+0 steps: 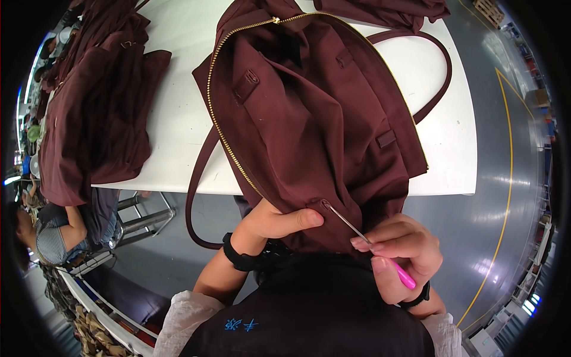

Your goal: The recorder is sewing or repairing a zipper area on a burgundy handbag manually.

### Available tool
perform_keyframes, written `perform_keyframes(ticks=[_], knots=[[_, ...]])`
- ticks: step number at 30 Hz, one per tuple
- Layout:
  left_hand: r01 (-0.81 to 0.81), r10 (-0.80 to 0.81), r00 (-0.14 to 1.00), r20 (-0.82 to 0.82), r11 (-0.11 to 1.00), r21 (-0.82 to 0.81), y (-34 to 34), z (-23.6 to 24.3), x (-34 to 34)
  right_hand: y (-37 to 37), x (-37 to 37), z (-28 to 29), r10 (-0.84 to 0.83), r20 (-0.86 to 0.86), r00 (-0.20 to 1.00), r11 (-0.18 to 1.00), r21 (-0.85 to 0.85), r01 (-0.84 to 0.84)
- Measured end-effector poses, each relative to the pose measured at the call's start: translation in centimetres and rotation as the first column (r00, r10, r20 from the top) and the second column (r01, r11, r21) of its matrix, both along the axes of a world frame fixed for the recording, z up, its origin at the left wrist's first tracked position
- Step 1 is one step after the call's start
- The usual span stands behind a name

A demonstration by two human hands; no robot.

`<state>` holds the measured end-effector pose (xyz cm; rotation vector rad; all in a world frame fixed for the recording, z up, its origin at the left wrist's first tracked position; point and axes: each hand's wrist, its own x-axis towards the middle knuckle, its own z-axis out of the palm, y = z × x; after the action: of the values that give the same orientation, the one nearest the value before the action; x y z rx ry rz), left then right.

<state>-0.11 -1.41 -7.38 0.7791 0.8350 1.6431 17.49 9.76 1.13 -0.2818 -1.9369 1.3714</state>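
A dark maroon fabric bag [303,125] lies with its brass zipper [275,21] undone, its inside facing up and its near end hanging over the table edge. My left hand [279,225] grips that near end, thumb pressed on the cloth and the other fingers hidden behind it. Between the thumb and fingers of my right hand [410,253] is a thin metal tool with a pink handle [403,273]. Its tip touches a small stitched tab [325,204] beside my left thumb. Similar tabs show further up the bag.
The bag rests on a white table [452,143]. More maroon bags [95,113] are piled at the left, and maroon fabric [386,11] lies at the far edge. A metal stool [143,220] and a seated person [53,235] are at the lower left.
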Motion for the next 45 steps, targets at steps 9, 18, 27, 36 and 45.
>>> perform_keyframes(ticks=[9,18,27,36,45], knots=[[0.009,-0.009,1.0,-0.006,1.0,-0.016,-0.3,-0.4,-0.3,0.1,-0.3,-0.5,0.046,0.009,0.999,0.996,-0.072,-0.045],[0.014,-0.014,1.0,-0.026,1.0,-0.002,-0.3,-0.8,-0.2,-0.4,-0.2,-2.0,0.092,-0.099,0.991,0.937,-0.328,-0.12],[-0.017,0.018,0.997,-0.077,1.0,0.016,-0.2,-1.3,-0.1,-0.3,-0.3,-2.5,0.132,-0.157,0.979,0.778,-0.595,-0.2],[-0.023,0.021,1.0,-0.021,0.997,-0.071,-0.2,-0.7,0.0,0.3,0.3,-2.0,0.233,-0.166,0.958,0.809,-0.513,-0.285],[-0.047,0.04,0.995,-0.087,0.996,-0.079,0.2,0.1,0.2,0.4,0.8,-0.6,0.072,-0.08,0.994,0.845,-0.524,-0.104]])
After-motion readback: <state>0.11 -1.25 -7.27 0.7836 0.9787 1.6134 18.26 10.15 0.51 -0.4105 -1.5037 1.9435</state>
